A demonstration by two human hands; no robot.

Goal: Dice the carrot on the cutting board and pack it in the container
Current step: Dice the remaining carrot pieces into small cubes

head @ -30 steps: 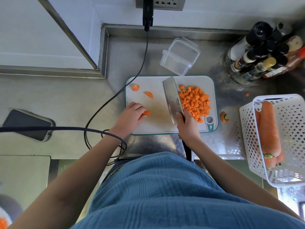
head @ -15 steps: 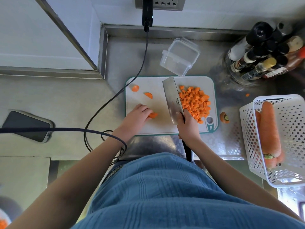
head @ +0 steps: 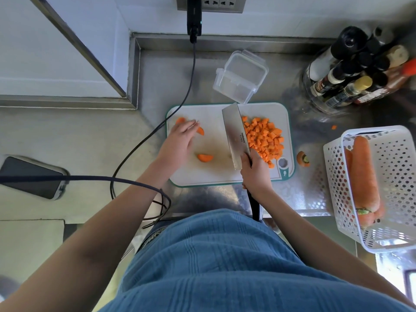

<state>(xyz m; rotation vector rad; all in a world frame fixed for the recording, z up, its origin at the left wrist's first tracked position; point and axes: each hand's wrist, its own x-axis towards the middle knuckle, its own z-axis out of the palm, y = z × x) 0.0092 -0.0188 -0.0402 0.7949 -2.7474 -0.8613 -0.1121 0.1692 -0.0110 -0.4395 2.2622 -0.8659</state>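
A white cutting board [head: 213, 174] with a teal rim lies on the steel counter. A heap of diced carrot [head: 264, 137] covers its right part. My right hand [head: 255, 171] grips the handle of a cleaver [head: 235, 134] whose blade stands beside the heap. My left hand [head: 180, 140] reaches with straight fingers over two carrot pieces [head: 200, 131] at the board's far left corner, partly covering them. One more carrot slice [head: 204, 157] lies free near the board's middle. An empty clear container [head: 240, 76] stands just behind the board.
A white perforated basket [head: 382, 188] with whole carrots sits at the right. A carrot top [head: 302, 158] and a small carrot bit [head: 333, 127] lie on the counter. Bottles [head: 351, 70] crowd the back right. A phone [head: 33, 176] and black cables [head: 139, 140] lie left.
My left hand let go of the carrot slice near the board's middle and moved up to the two pieces at the far left. The cleaver and my right hand stayed put.
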